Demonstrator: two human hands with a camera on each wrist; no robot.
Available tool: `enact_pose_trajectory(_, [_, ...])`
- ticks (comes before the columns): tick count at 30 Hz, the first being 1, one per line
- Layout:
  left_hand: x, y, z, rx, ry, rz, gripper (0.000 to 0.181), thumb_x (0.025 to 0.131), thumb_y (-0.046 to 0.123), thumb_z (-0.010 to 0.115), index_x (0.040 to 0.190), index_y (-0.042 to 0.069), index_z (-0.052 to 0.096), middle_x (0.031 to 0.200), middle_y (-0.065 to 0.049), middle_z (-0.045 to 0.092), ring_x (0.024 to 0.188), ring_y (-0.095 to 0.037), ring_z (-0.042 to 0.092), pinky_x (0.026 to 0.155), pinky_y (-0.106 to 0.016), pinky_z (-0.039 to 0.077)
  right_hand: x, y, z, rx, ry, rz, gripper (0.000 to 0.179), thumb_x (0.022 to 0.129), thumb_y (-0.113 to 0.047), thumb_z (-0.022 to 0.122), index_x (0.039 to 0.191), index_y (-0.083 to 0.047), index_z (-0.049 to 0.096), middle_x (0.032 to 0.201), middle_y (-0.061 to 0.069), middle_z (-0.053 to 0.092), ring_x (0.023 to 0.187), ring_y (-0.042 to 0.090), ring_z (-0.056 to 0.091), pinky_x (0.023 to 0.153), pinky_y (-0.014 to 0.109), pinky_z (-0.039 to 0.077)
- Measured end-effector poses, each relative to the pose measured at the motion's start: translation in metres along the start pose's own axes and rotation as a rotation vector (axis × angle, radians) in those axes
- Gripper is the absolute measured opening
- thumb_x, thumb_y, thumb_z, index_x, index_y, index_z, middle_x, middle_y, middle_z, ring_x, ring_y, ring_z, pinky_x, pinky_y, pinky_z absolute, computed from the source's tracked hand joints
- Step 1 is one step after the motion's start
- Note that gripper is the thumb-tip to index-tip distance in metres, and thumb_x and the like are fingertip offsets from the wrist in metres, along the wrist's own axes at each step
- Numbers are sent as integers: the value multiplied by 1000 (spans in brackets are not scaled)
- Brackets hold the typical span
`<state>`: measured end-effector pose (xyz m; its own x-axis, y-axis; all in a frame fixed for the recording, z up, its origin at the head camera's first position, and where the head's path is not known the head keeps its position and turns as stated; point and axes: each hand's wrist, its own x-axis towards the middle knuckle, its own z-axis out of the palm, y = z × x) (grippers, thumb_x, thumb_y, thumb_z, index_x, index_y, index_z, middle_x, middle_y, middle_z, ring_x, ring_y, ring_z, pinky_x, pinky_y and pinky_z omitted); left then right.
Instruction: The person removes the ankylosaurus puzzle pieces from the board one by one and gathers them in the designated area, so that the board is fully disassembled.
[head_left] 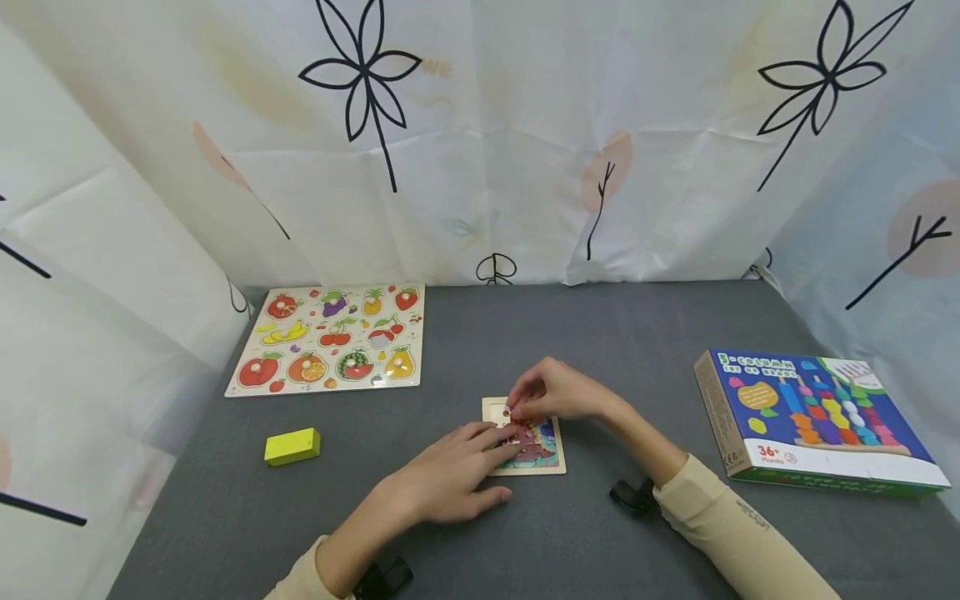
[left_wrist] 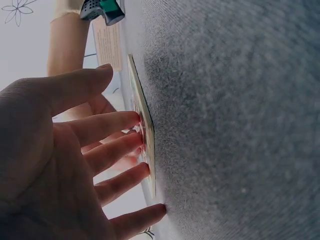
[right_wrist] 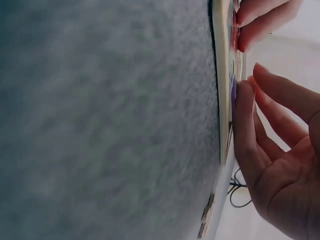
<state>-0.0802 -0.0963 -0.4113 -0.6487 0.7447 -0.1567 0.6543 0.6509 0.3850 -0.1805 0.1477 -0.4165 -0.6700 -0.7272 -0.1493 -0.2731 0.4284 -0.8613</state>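
A small wooden jigsaw board (head_left: 540, 470) with a pale frame and a colourful, mostly reddish picture lies on the table. My left hand (head_left: 457, 471) reaches over its left side. Its fingers (left_wrist: 112, 150) are straight and spread, with several fingertips resting on the board; the thumb stays off it. My right hand (head_left: 562, 392) bends over the board's upper part, thumb and fingertips pinching a small reddish puzzle piece (head_left: 515, 413), largely hidden by the fingers. In the right wrist view those fingertips (right_wrist: 247, 87) meet right at the board's surface.
A fruit puzzle board (head_left: 367, 385) lies at the back left, with a yellow block (head_left: 292, 447) in front of it. At the right lies a blue toy box (head_left: 825, 408). A thin flat piece (right_wrist: 206, 215) lies beyond the jigsaw. Patterned curtains (head_left: 525, 167) close off the back and sides.
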Motion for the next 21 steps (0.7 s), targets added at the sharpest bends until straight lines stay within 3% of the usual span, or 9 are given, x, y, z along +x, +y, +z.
enact_pose_trajectory(10, [-1, 0, 1, 17, 9, -14, 59, 108, 39, 67, 161, 20, 54, 173, 2, 46, 156, -26, 45, 127, -51, 41, 13, -7, 8, -175, 21, 37, 7, 95, -4, 79, 101, -2, 82, 79, 5, 76, 66, 5, 65, 62, 20, 55])
enact_pose_trajectory(21, [-1, 2, -1, 8, 4, -32, 57, 108, 39, 67, 160, 21, 56, 173, 2, 45, 156, -26, 45, 126, -51, 44, 9, -10, 7, -264, 35, -23, 7, 96, -7, 79, 102, -5, 82, 94, 7, 77, 73, 3, 62, 66, 20, 52])
